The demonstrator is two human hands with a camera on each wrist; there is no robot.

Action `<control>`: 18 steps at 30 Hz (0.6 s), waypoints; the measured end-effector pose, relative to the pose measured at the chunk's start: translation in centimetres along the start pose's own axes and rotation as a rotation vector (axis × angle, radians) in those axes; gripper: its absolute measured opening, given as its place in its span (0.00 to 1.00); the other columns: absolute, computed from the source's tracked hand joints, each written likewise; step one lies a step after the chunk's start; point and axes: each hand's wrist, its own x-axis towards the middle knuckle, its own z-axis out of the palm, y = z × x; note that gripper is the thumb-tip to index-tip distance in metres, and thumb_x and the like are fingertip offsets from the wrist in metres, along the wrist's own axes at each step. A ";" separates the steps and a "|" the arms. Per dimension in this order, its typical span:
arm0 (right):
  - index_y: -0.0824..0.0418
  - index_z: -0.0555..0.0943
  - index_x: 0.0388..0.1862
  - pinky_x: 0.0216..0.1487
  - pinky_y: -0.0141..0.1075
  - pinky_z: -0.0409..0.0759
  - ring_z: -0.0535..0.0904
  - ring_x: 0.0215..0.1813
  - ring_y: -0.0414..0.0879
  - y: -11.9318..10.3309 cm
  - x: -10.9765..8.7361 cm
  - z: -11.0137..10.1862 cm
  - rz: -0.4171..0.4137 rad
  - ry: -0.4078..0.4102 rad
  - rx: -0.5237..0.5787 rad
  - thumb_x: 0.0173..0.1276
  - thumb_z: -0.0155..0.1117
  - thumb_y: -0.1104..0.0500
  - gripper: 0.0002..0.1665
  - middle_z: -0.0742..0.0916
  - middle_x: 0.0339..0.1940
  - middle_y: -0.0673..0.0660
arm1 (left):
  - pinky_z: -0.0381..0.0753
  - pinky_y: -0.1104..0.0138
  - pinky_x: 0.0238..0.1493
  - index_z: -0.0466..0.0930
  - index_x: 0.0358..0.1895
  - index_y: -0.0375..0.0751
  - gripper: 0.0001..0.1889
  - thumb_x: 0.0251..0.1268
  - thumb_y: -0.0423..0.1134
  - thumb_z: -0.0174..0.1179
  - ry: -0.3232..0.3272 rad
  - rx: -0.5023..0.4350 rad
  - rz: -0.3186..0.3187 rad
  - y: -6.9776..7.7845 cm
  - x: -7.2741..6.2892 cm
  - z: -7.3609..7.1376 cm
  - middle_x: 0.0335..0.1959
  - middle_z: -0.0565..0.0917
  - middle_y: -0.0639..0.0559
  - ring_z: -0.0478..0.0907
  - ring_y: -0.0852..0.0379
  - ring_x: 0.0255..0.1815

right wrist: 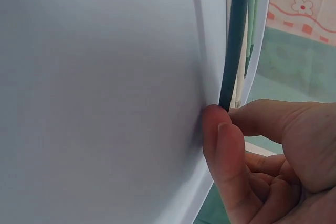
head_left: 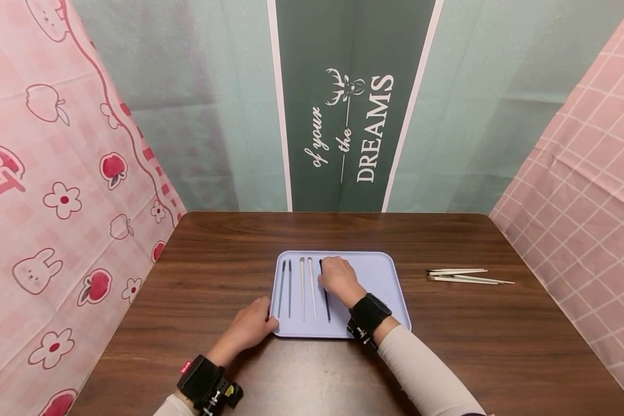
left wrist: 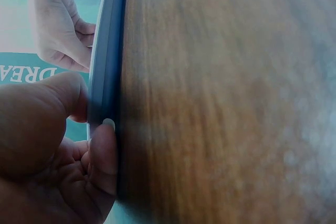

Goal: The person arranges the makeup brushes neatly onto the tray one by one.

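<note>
L hand (head_left: 251,325): grip clamped on tray (head_left: 377,277) edge;
R hand (head_left: 340,280): grip pinching dk brush (head_left: 327,306);
Tray, L: 4 brushes (head_left: 303,289);
Bench (head_left: 463,341), R: pale-handled brushes (head_left: 468,281)

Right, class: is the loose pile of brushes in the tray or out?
Out: the head view shows the pile lying on the table, right of the tray.

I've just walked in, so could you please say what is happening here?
A person's right hand pinches a dark brush at a lavender tray, and the left hand grips the tray's left edge. Four other brushes lie side by side on it, left of the dark one; pale-handled brushes lie piled on the table's right side.
</note>
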 end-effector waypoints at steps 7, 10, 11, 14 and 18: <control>0.61 0.76 0.20 0.28 0.40 0.72 0.72 0.24 0.49 -0.1 0.0 0.1 -0.002 0.001 0.001 0.63 0.63 0.65 0.12 0.80 0.23 0.57 | 0.71 0.59 0.32 0.72 0.35 0.41 0.09 0.56 0.37 0.62 0.006 0.009 -0.002 0.1 0.1 0.0 0.30 0.70 0.52 0.67 0.55 0.29; 0.61 0.76 0.21 0.28 0.40 0.72 0.72 0.24 0.49 0.0 0.2 0.1 0.008 -0.007 -0.005 0.63 0.63 0.65 0.11 0.81 0.23 0.57 | 0.71 0.59 0.32 0.72 0.35 0.41 0.09 0.56 0.37 0.62 0.006 0.009 -0.003 0.0 0.1 0.1 0.30 0.70 0.52 0.68 0.55 0.29; 0.61 0.76 0.21 0.28 0.40 0.73 0.73 0.25 0.49 0.1 0.2 0.2 0.010 -0.009 -0.005 0.63 0.63 0.65 0.11 0.81 0.23 0.57 | 0.71 0.59 0.33 0.72 0.35 0.41 0.09 0.56 0.37 0.62 0.004 0.009 -0.005 -0.1 0.2 0.1 0.30 0.70 0.52 0.68 0.55 0.29; 0.61 0.76 0.21 0.28 0.40 0.73 0.73 0.25 0.49 0.1 0.3 0.2 0.013 -0.012 -0.001 0.63 0.62 0.65 0.11 0.81 0.24 0.57 | 0.71 0.58 0.32 0.72 0.35 0.40 0.09 0.55 0.37 0.62 0.015 0.009 0.009 -0.2 0.2 0.1 0.30 0.70 0.52 0.68 0.55 0.29; 0.61 0.76 0.20 0.28 0.41 0.72 0.72 0.25 0.49 0.1 0.2 0.2 0.014 -0.012 0.002 0.63 0.62 0.65 0.12 0.80 0.23 0.57 | 0.71 0.58 0.32 0.72 0.35 0.41 0.09 0.55 0.38 0.61 0.025 0.012 0.022 -0.3 0.1 0.2 0.30 0.70 0.53 0.67 0.55 0.29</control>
